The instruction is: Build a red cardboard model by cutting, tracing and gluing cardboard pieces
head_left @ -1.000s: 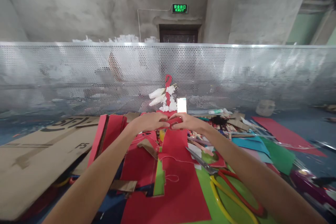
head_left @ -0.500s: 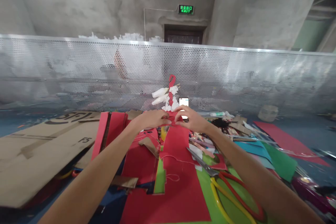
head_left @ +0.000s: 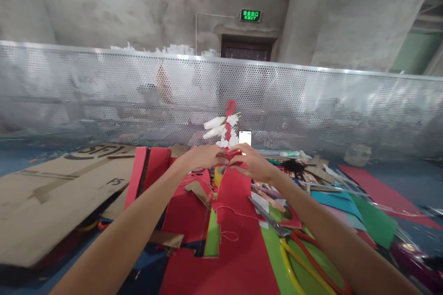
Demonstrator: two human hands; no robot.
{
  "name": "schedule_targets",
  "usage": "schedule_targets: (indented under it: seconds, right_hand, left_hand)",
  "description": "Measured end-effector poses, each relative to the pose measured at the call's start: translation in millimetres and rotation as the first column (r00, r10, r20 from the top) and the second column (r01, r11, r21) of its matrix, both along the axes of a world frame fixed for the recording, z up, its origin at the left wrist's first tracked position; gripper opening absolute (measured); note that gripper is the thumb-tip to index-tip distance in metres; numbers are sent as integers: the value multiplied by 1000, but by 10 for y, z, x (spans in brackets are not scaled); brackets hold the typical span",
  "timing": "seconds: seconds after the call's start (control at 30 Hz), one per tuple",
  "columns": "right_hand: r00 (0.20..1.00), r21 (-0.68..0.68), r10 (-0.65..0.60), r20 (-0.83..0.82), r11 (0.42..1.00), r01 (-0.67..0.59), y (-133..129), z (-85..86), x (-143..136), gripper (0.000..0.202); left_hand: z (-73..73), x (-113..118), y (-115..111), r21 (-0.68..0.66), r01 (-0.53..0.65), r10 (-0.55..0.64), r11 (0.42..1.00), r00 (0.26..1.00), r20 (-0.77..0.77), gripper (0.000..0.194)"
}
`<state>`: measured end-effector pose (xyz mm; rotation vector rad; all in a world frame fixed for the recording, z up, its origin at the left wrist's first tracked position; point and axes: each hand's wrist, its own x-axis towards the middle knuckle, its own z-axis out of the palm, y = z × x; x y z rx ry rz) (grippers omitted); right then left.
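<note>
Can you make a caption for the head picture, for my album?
Left hand and right hand hold a red piece beside the scissors' cluttered craft pile.

Craft workspace, scissors (head_left: 277, 228) (open-bladed or not, unclear), cardboard (head_left: 65, 193), concrete wall (head_left: 104, 4)

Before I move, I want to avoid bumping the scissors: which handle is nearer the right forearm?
The red handle; the yellow handle lies to its left, farther from the forearm.

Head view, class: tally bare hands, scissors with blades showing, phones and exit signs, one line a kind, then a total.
Bare left hand and bare right hand: 2
Metal-bladed scissors with orange and yellow handles: 1
Phone with lit white screen: 1
Green lit rectangular exit sign: 1
Total: 5
</note>
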<state>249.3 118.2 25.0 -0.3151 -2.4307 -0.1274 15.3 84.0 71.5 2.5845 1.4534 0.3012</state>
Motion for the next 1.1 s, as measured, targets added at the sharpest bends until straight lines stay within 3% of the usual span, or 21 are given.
schedule_targets:
  seconds: [0.4, 0.73, 0.83, 0.9, 0.97, 1.0, 1.1]
  right_hand:
    - [1000, -4, 18, -6, 1000, -18, 15, -15, 7, 11]
    - [996, 123, 45, 71, 991, -53, -116, 113, 92, 16]
    - [997, 58, 68, -28, 996, -66, -104, 105, 98, 17]
    - [979, -97, 38, -198, 994, -58, -54, 91, 104, 19]
    - [941, -342, -57, -333, 937, -64, 15, 76, 114, 22]
    - [933, -478, -107, -345, 875, -76, 49, 69, 120, 26]
    - [954, -783, -160, -253, 613, -105, 119, 48, 136, 36]
  left_hand:
    - [-29, -12, 26, -2, -2, 2, 1000, 1000, 17, 40]
    - [0, -38, 58, -4, 50, -50, 999, 997, 57, 44]
    - [16, -31, 51, -15, 52, -51, 999, 997, 64, 45]
    - [26, -27, 41, -28, 49, -47, 998, 997, 67, 45]
    - [33, -25, 27, -28, 51, -49, 998, 996, 73, 44]
    - [34, -25, 20, -24, 51, -49, 998, 996, 77, 43]
    - [37, -20, -4, -8, 46, -45, 999, 996, 76, 41]
